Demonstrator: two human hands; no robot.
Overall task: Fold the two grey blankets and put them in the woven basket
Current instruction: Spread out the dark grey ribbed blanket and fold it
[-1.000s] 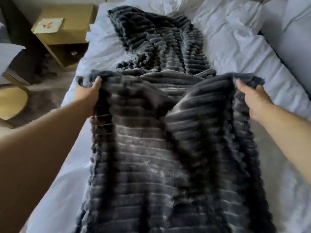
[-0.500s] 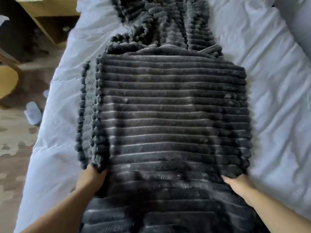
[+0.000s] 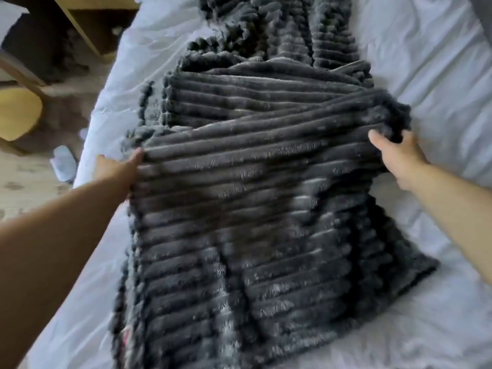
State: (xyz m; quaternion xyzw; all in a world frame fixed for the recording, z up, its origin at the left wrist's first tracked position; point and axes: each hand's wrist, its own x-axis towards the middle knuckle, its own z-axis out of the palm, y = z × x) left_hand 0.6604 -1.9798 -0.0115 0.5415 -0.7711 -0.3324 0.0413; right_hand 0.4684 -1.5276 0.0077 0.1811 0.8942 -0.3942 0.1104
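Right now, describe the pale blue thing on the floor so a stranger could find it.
Start at the white bed, then look off its left edge to the floor. Near the yellow chair seat lies a small pale blue bundle, the only blue thing there.

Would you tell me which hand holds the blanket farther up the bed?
The right hand, gripping a bunched corner of the grey blanket, reaches farther up the bed than the left hand.
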